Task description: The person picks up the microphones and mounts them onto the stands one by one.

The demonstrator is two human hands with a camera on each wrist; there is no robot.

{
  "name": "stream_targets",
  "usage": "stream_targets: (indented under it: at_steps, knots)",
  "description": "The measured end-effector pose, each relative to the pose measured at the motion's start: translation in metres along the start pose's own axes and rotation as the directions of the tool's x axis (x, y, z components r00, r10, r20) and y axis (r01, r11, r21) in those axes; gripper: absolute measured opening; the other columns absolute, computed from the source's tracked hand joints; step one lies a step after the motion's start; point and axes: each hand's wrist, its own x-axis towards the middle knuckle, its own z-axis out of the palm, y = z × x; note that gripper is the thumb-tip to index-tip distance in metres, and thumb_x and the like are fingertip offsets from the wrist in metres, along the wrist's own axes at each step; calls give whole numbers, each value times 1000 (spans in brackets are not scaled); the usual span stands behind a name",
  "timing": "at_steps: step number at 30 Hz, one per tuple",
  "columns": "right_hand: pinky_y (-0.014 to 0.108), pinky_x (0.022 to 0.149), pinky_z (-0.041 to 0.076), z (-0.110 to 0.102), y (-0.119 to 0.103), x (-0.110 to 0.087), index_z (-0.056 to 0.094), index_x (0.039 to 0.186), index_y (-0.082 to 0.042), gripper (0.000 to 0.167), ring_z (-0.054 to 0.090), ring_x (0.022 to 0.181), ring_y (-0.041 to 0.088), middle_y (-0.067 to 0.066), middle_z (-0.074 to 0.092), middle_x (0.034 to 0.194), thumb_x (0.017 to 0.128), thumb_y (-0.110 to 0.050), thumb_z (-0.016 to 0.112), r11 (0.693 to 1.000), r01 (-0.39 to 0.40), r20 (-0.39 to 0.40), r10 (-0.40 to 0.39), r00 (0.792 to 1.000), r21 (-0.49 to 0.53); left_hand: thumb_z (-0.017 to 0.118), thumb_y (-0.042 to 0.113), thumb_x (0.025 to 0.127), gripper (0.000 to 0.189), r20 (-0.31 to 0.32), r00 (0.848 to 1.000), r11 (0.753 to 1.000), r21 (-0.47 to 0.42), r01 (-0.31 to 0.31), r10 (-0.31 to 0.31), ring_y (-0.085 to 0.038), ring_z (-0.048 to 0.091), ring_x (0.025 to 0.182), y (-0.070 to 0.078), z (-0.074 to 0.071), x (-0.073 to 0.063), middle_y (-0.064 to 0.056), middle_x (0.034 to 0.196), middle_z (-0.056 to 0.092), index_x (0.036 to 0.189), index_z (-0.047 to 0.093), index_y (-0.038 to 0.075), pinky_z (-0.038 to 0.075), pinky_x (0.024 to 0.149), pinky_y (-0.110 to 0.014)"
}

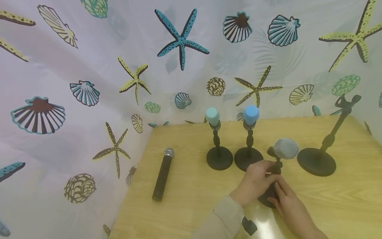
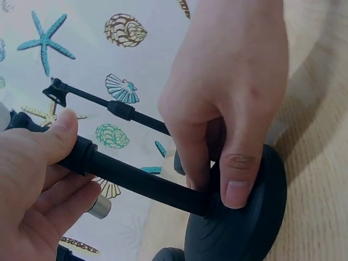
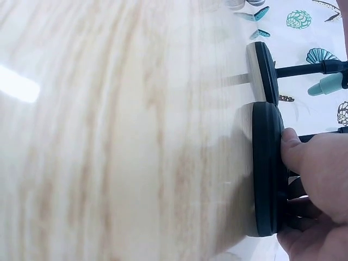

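A black desk microphone stand (image 2: 147, 179) with a round base is between both hands. At its top in the head view sits a microphone with a silver mesh head (image 1: 286, 148). My left hand (image 1: 253, 182) grips the stand's pole near the collar, thumb on one side and fingers beneath, as the left wrist view shows. My right hand (image 1: 293, 205) holds the foot of the stand; its thumb (image 3: 292, 149) lies on the base (image 3: 268, 174), while the other fingers are partly hidden. I cannot tell whether the base touches the table.
Two stands behind carry microphones with a mint cover (image 1: 213, 116) and a blue cover (image 1: 251, 114). Right of them is a stand (image 1: 317, 161) with a bare clip. A black handheld microphone (image 1: 163, 174) lies at the left of the wooden table (image 1: 188, 205). Patterned curtain (image 1: 89, 66) surrounds the table.
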Motion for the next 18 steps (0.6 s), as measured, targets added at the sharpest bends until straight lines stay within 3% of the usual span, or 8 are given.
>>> stream_targets:
  at_steps: [4,8,13,18]
  knots:
    - [50,81,57,0,1,0,58,113,20,82,61,106,51,33,54,126,98,-53,23,1000,-12,2,12,1000,5,68,31,94,31,4,999,995,93,-41,41,3,66,105,0,-1,3,11,118,71,123,67,19,46,85,-1]
    - [51,82,56,3,2,1,59,113,20,83,61,106,50,32,55,124,99,-54,24,1000,-17,-7,17,1000,0,66,28,96,31,35,999,998,55,-25,24,2,65,108,-2,-1,5,10,121,70,125,67,18,47,87,-3]
    - [52,82,56,3,2,-2,59,114,20,74,62,106,48,31,56,122,97,-49,39,1000,-24,0,24,1000,3,59,34,99,34,53,998,1000,0,-20,20,4,63,111,-10,4,0,11,123,69,129,64,20,46,90,-3]
    - [52,85,56,-1,1,-2,57,119,20,59,62,108,47,32,55,124,88,-29,71,999,-43,50,42,998,3,51,29,103,36,155,986,998,17,-64,61,2,59,120,-22,10,-16,11,131,65,137,56,21,44,97,-5]
